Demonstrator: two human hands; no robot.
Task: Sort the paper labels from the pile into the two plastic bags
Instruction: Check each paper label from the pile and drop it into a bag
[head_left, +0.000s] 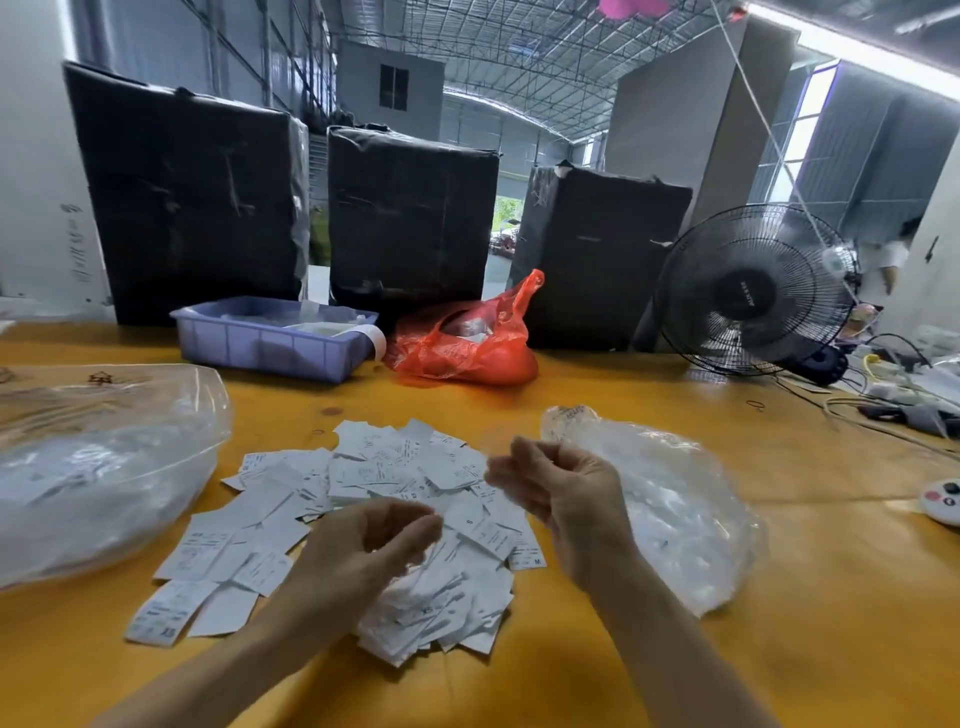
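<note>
A pile of white paper labels (395, 499) with printed size letters lies spread on the yellow table (779, 597). One clear plastic bag (98, 467) holding labels lies to the left of the pile. A second clear plastic bag (670, 499), also with labels inside, lies to its right. My left hand (363, 551) hovers over the near part of the pile, its fingers loosely curled and apart, with nothing in them. My right hand (561, 493) is over the pile's right edge. Its fingertips are pinched on what looks like the thin clear edge of the right bag.
At the back of the table stand a blue plastic tray (270, 338), a red plastic bag (467, 343) and three black wrapped boxes (410, 218). A black fan (753, 291) and several cables (893, 400) are at the back right, with a small white remote (943, 496) at the right edge.
</note>
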